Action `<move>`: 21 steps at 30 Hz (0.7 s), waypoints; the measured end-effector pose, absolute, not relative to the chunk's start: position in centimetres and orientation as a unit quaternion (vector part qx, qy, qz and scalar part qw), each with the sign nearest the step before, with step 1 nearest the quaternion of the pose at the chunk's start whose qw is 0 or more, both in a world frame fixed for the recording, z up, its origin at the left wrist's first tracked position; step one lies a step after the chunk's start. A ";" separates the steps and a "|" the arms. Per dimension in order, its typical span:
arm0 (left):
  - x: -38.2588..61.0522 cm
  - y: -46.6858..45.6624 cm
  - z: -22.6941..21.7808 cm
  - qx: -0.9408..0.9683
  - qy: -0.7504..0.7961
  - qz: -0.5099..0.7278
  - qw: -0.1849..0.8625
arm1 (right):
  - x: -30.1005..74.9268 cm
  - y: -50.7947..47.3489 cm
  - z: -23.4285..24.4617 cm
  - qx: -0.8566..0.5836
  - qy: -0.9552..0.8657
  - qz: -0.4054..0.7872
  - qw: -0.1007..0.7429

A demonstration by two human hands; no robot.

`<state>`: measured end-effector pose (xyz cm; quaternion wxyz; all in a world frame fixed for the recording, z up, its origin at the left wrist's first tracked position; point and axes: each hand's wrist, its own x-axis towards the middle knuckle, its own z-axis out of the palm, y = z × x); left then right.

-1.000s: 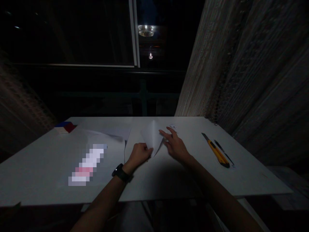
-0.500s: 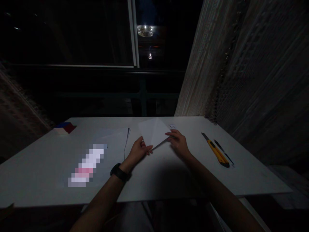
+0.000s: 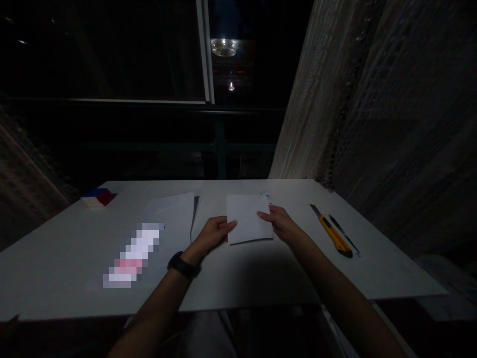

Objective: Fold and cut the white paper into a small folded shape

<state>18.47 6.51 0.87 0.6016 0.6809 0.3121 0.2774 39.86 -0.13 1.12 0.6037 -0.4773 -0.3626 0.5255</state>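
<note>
A squarish sheet of white paper (image 3: 249,219) is held just over the middle of the table, its near edge slightly raised with a shadow under it. My left hand (image 3: 216,230) grips its left edge, thumb on top and fingers beneath. At the right edge, my right hand (image 3: 281,222) pinches the sheet the same way. The fingers under the paper are hidden. On my left wrist is a black watch (image 3: 184,265). Small dark marks (image 3: 265,195) show by the sheet's far right corner; I cannot tell what they are on.
On the white table (image 3: 231,288), a yellow utility knife (image 3: 335,236) with its blade out lies right, beside a thin dark pen-like tool (image 3: 343,233). Larger white sheets (image 3: 175,214) and a blurred-out patch (image 3: 134,256) are left. A cube-like puzzle (image 3: 99,197) stands far left.
The paper has turned from a diamond, corner towards me, to a square with its edge facing me, and sits flatter. My right hand has shifted slightly right and down.
</note>
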 end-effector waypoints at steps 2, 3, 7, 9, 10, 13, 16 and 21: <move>18.5 6.6 0.9 0.657 0.310 0.307 0.615 | 39.6 -0.3 1.1 -0.474 -0.373 0.541 0.586; 18.5 6.6 0.9 0.643 0.308 0.316 0.625 | 39.5 -0.4 1.0 -0.469 -0.381 0.547 0.579; 18.5 6.8 0.7 0.619 0.299 0.332 0.646 | 39.4 -0.2 0.4 -0.439 -0.411 0.555 0.575; 18.5 7.0 0.6 0.618 0.292 0.340 0.645 | 39.5 0.0 0.0 -0.450 -0.416 0.549 0.569; 18.4 7.1 0.5 0.619 0.294 0.346 0.641 | 39.6 0.1 -0.1 -0.463 -0.414 0.545 0.562; 18.3 7.3 0.3 0.618 0.314 0.361 0.624 | 39.7 0.1 -0.3 -0.493 -0.412 0.542 0.542; 18.3 7.1 0.4 0.607 0.317 0.364 0.632 | 39.6 -0.1 -0.1 -0.496 -0.413 0.548 0.532; 18.3 6.3 1.1 0.575 0.281 0.336 0.691 | 39.3 -0.4 0.4 -0.446 -0.400 0.587 0.544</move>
